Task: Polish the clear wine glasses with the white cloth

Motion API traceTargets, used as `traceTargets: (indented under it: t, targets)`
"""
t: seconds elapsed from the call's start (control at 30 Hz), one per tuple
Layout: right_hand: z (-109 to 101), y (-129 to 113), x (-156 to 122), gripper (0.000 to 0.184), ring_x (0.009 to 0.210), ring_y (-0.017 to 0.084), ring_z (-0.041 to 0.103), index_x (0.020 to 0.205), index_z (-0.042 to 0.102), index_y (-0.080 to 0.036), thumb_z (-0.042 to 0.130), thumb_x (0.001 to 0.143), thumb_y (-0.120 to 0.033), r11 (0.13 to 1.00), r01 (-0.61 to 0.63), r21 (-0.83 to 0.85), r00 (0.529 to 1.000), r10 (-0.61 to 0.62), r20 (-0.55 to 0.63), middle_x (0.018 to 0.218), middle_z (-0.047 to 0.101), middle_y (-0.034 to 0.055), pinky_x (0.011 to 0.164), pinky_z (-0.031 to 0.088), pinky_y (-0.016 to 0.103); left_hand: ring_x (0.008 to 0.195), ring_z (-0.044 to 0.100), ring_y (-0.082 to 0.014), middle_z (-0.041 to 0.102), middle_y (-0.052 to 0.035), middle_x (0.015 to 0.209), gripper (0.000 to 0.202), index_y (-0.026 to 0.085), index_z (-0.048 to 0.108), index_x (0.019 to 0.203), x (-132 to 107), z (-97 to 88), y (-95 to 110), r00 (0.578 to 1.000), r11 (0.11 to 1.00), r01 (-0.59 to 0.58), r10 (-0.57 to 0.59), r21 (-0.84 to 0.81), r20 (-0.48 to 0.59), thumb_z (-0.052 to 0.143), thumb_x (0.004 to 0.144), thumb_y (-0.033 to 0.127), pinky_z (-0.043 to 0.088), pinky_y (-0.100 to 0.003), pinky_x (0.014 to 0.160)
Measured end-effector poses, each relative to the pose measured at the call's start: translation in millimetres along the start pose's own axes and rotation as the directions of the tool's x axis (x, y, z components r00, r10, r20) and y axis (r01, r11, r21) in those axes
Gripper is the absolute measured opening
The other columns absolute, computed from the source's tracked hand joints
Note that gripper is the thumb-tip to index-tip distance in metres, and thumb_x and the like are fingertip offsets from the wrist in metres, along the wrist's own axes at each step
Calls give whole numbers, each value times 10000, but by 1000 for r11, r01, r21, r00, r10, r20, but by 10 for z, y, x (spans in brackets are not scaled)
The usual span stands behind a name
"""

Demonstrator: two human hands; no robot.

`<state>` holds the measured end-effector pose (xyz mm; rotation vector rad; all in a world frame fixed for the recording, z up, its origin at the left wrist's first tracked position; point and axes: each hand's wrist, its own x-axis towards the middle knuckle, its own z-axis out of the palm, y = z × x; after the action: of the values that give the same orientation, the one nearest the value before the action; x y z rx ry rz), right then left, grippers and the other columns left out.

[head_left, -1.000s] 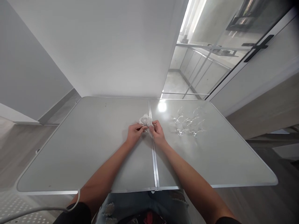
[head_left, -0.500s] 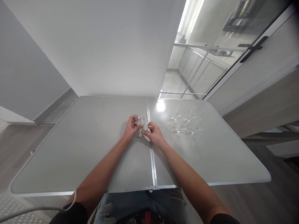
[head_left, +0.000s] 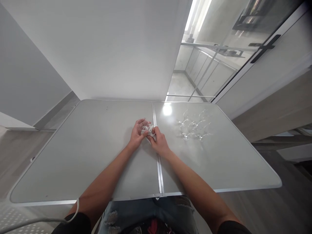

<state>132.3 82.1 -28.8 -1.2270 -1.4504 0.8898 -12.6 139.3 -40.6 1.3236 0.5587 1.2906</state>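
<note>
My left hand [head_left: 138, 132] is wrapped around the bowl of a clear wine glass [head_left: 145, 124], over the middle of the table. My right hand [head_left: 159, 139] pinches a crumpled white cloth [head_left: 150, 130] against the glass, just right of the left hand. The fingers hide much of the glass, and its stem and foot are hard to make out. To the right, apart from both hands, several more clear stemmed glasses [head_left: 186, 136] stand in a group.
The pale grey table [head_left: 85, 156] has a metal seam [head_left: 159, 172] down its middle and a metal rim. A white wall [head_left: 117, 52] rises behind it. At the right is a glass door with a black handle [head_left: 265, 48]. A cable [head_left: 36, 221] runs by my left arm.
The glass has turned within my left hand, its bowl now more covered by the fingers. My right hand and the cloth have shifted slightly up and closer to it.
</note>
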Motion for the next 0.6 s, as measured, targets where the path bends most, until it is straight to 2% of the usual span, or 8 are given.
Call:
traceTargets:
  t: [0.1,0.17,0.23,0.33,0.4,0.47,0.53,0.6]
  targets:
    - [16,1,-3,183,774,209,526,883,468,-247,606,869,-367,995,24,-94,996,-32,-87,829,547,26,738,460,343,1146,628,-257,654,-154,1255,688,219,520,1312,8,-6,-7,1000,999,5,-6,-53,-22,822,754,484,509,-351,921]
    - [-7,-43,8,211,722,198,536,948,471,-249,600,885,-403,983,-89,163,994,76,84,803,554,14,709,470,346,1094,655,-271,645,-171,1277,705,199,534,1327,-11,-31,30,995,986,102,-101,-133,20,798,763,530,537,-347,850]
    - [-50,-104,25,290,675,183,551,1056,483,-244,586,902,-467,849,-290,441,923,127,363,783,564,6,712,487,363,1023,680,-279,636,-188,1297,736,178,547,1345,-39,-56,79,976,960,213,-201,-184,84,763,772,588,552,-331,752]
    - [-106,-159,45,386,674,176,563,1138,483,-231,584,898,-516,715,-438,545,833,96,544,795,571,8,748,490,380,978,690,-269,633,-186,1313,764,180,550,1369,-58,-60,115,962,937,267,-246,-224,119,759,768,603,545,-304,682]
    - [-111,-145,47,325,692,174,550,1061,473,-238,602,887,-480,834,-321,448,900,123,418,805,564,4,723,470,347,1019,683,-268,647,-173,1292,730,189,566,1346,-41,-39,96,977,951,209,-195,-230,81,803,752,542,547,-306,729]
    - [-91,-99,38,234,735,181,531,950,452,-241,606,878,-402,977,-121,173,981,91,174,825,551,9,724,441,324,1087,664,-266,672,-154,1247,670,197,594,1289,-11,-16,60,993,972,118,-117,-205,15,855,725,449,539,-320,821]
    - [-62,-49,23,177,777,193,511,879,435,-240,590,869,-327,991,24,-128,1000,-25,-5,839,538,19,750,418,322,1122,651,-255,688,-138,1217,646,207,606,1249,16,-16,31,998,981,57,-63,-183,-30,891,691,366,521,-327,892]
    - [-39,-27,10,157,767,193,504,864,431,-241,572,873,-309,976,60,-211,997,-68,-34,822,531,16,737,405,314,1123,653,-252,688,-142,1228,661,207,603,1256,30,-50,25,996,978,79,-84,-195,-17,900,681,337,515,-337,920]
